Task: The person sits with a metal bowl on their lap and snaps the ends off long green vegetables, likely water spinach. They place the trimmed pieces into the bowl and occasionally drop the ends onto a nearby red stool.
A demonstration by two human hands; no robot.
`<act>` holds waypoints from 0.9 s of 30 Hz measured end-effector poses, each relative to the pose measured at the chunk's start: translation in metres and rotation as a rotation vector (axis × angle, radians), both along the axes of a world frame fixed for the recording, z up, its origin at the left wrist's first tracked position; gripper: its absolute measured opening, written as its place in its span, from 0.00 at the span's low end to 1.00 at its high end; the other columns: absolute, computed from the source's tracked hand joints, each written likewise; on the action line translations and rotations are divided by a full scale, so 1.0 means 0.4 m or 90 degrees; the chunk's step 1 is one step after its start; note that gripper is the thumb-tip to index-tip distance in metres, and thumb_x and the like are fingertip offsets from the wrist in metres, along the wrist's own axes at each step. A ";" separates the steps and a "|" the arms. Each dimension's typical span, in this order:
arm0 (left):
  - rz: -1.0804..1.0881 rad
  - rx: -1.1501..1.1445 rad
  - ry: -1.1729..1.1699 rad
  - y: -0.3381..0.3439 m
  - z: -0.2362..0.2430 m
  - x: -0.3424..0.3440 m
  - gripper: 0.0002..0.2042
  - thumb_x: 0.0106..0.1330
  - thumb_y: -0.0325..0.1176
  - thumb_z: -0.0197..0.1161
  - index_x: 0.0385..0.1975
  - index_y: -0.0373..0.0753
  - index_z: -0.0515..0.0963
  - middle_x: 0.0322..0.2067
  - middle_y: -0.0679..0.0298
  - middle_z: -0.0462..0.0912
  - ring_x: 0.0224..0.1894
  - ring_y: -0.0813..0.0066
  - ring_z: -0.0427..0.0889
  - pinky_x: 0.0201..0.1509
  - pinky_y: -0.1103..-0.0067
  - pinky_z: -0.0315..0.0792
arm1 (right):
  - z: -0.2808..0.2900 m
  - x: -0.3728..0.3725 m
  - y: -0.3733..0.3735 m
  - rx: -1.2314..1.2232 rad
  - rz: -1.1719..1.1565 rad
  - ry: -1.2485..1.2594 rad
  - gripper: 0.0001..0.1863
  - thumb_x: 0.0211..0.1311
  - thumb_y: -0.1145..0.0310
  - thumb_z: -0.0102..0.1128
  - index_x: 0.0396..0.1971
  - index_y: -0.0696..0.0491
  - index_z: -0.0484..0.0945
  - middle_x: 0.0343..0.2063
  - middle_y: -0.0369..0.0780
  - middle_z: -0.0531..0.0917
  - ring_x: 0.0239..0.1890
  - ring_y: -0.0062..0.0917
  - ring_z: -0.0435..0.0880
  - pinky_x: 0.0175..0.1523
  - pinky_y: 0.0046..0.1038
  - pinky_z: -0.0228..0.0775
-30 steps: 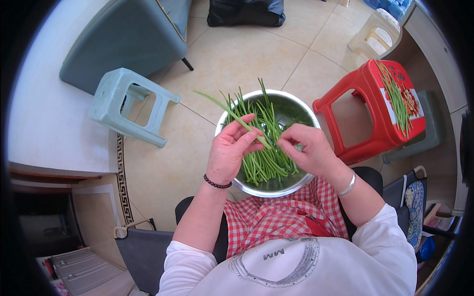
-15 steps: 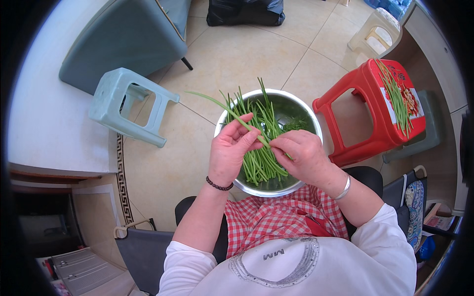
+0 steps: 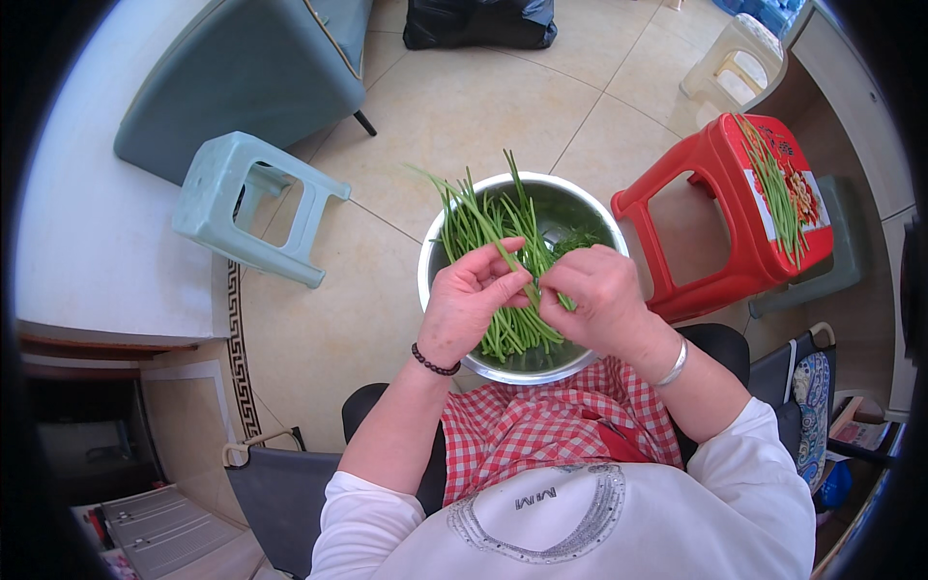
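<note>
My left hand (image 3: 478, 295) is over the metal bowl (image 3: 425, 275), thumb and fingers closed around a long green stalk that looks like a garlic scape (image 3: 504, 253). Its thin far end points up and to the left and is smeared by motion. Close beside it, my right hand (image 3: 597, 295) is pinched at the stalk's near end; its fingertips hide what exactly they grip. Below both hands, a bundle of cut garlic scapes (image 3: 514, 333) fills the left and middle of the bowl. Finer green bits (image 3: 578, 239) lie at the bowl's right inner side.
To the right stands a red plastic stool (image 3: 667, 164) with several long green stalks (image 3: 773, 188) on its seat. A pale blue-green stool (image 3: 208, 193) stands at the left, near a blue-grey chair (image 3: 242, 87). A black plastic bag (image 3: 478, 24) sits on the tiled floor beyond the bowl.
My left hand has shifted right and slightly down, nearer my right hand. The stalk has swung to a steeper slant, its tip moving right. My right hand has barely moved.
</note>
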State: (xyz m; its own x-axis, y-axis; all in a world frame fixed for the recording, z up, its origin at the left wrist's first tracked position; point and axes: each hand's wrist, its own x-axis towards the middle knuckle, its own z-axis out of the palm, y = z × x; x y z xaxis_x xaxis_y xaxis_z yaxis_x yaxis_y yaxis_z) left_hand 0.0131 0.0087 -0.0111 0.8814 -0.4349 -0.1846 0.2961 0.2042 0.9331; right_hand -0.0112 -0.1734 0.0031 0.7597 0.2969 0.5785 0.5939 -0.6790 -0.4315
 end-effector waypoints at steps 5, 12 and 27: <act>-0.045 -0.021 0.052 0.005 0.013 0.002 0.18 0.64 0.25 0.57 0.54 0.34 0.69 0.36 0.64 0.80 0.38 0.80 0.79 0.41 0.83 0.77 | 0.014 0.028 -0.038 0.219 -0.102 0.174 0.04 0.47 0.73 0.58 0.19 0.57 0.75 0.17 0.42 0.77 0.19 0.32 0.77 0.24 0.29 0.67; -0.126 0.053 -0.014 0.003 -0.006 -0.001 0.17 0.64 0.25 0.56 0.54 0.35 0.70 0.37 0.64 0.80 0.39 0.80 0.79 0.41 0.84 0.75 | -0.030 0.037 -0.053 0.363 -0.054 0.417 0.08 0.62 0.71 0.50 0.32 0.59 0.77 0.24 0.41 0.79 0.26 0.23 0.79 0.29 0.26 0.68; 0.050 0.369 -0.286 0.019 -0.024 0.006 0.10 0.63 0.26 0.56 0.43 0.34 0.77 0.39 0.61 0.81 0.37 0.79 0.79 0.37 0.83 0.74 | -0.021 -0.001 0.008 0.258 0.040 0.320 0.05 0.57 0.73 0.58 0.32 0.57 0.76 0.27 0.41 0.76 0.30 0.30 0.77 0.34 0.27 0.69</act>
State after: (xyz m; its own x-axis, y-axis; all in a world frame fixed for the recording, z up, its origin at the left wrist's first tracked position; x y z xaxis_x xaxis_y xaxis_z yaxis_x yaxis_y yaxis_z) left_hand 0.0155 0.0162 -0.0207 0.9507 -0.3094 0.0203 -0.1348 -0.3534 0.9257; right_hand -0.0114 -0.1701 -0.0052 0.9555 0.1821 0.2320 0.2855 -0.3740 -0.8824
